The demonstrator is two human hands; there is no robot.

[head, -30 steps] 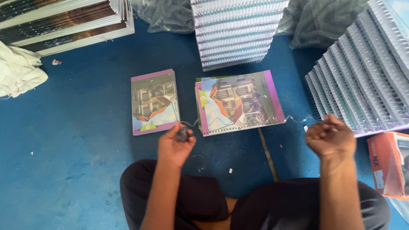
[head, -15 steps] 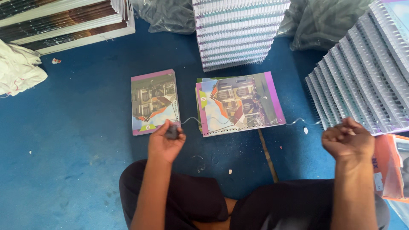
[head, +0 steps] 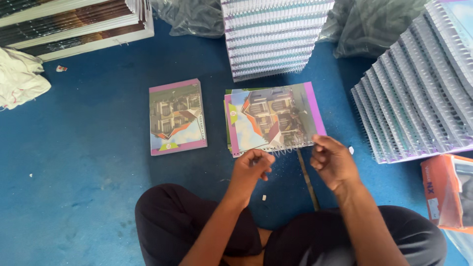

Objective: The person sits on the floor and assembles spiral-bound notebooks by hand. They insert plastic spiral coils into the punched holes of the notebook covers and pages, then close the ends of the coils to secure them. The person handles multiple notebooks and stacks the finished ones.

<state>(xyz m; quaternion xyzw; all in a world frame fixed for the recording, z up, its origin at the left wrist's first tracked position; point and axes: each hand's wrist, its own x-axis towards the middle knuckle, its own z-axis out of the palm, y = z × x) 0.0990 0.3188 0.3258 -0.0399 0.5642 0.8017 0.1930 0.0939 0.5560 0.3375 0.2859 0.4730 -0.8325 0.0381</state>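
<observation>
The left hand [head: 252, 166] is curled, its fingertips pinched together at the near edge of the notebook [head: 272, 118], where a thin wire spiral coil [head: 288, 147] runs along the punched edge. The right hand [head: 333, 160] is also curled, fingers bent in toward the right end of that coil; whether it actually grips the wire cannot be told, since the wire is too fine to follow there. Both hands sit just at the notebook's near edge, close to each other, with the coil between them.

The notebook lies flat on the blue floor [head: 88, 187], its cover showing a picture of a house with a purple strip along the right side; it seems to rest on a few more sheets or covers whose edges peek out on the left. Just beside it to the left, apart from it, lies a second notebook block [head: 176, 117] with the same house picture and pink strips at top and bottom.

Beyond the notebook stands a stack of spiral-bound notebooks [head: 276, 37], and a slanted row of more bound notebooks [head: 419, 103] leans at the right. An orange box [head: 446, 189] sits at the right edge. Stacks of unbound paper [head: 74, 24] fill the upper left, with white cloth [head: 19, 81] below them. The person's dark-trousered crossed legs [head: 197, 226] fill the bottom
</observation>
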